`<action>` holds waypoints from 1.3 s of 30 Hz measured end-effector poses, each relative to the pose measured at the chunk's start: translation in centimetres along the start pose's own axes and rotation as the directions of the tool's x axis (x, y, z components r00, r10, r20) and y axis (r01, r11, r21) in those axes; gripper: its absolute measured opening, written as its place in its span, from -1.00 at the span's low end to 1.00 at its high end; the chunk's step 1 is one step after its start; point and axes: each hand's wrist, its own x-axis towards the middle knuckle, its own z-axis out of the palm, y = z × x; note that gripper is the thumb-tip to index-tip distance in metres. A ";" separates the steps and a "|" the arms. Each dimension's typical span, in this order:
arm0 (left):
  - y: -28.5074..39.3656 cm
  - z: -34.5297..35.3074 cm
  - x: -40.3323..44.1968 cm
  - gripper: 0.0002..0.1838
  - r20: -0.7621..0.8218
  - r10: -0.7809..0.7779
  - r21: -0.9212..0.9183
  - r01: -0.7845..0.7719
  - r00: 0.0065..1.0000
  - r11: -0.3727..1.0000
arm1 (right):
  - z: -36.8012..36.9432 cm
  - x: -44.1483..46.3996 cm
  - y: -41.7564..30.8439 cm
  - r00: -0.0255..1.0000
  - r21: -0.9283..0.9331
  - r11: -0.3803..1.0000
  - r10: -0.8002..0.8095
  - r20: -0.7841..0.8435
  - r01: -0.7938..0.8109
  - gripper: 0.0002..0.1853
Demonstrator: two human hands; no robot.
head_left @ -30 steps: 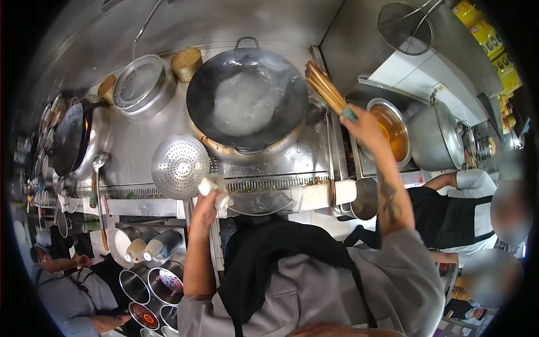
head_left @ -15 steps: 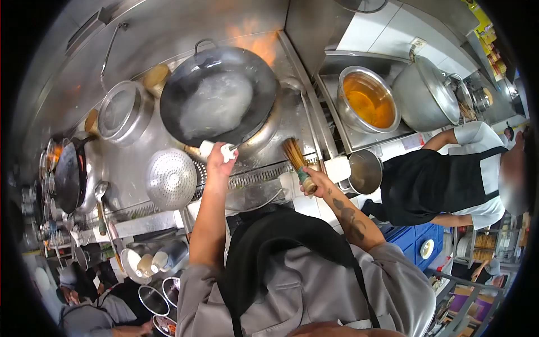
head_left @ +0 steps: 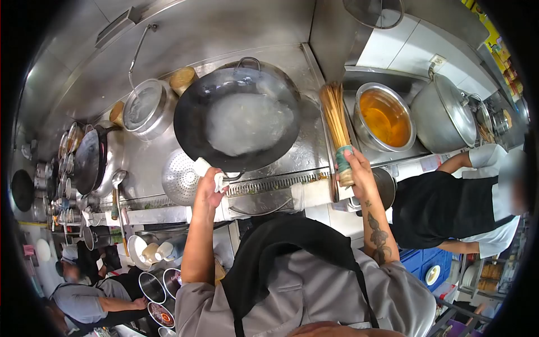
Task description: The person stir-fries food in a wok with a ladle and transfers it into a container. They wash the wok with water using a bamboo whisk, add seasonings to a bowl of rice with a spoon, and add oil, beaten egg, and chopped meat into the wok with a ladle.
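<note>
My left hand (head_left: 210, 189) is closed on a folded white cloth (head_left: 220, 181), which is at the near handle (head_left: 236, 176) of a large black wok (head_left: 193, 126). Cloudy, pale liquid (head_left: 250, 123) lies in the bottom of the wok. In my right hand (head_left: 360, 167) is a bamboo wok brush (head_left: 336, 121), gripped by its green-wrapped end with the bristles pointing up and away. The brush is to the right of the wok, apart from it, beside a metal bowl of orange liquid (head_left: 387, 118).
A perforated strainer (head_left: 179, 177) lies left of my left hand, and a lidded metal pot (head_left: 147, 109) stands behind it. At the right are a big lidded pot (head_left: 441, 115) and a person in a black apron (head_left: 443, 208). Other people (head_left: 95, 297) work at the lower left.
My right hand has moved the brush up and to the right, away from the stove front. The flames behind the wok have gone from view. The view has shifted slightly.
</note>
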 end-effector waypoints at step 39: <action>4.9 18.0 -5.7 -0.79 0.213 0.896 0.620 -0.763 0.390 0.184 | 13.6 21.0 -7.5 0.882 -0.191 0.982 0.085 0.464 0.006 -0.54</action>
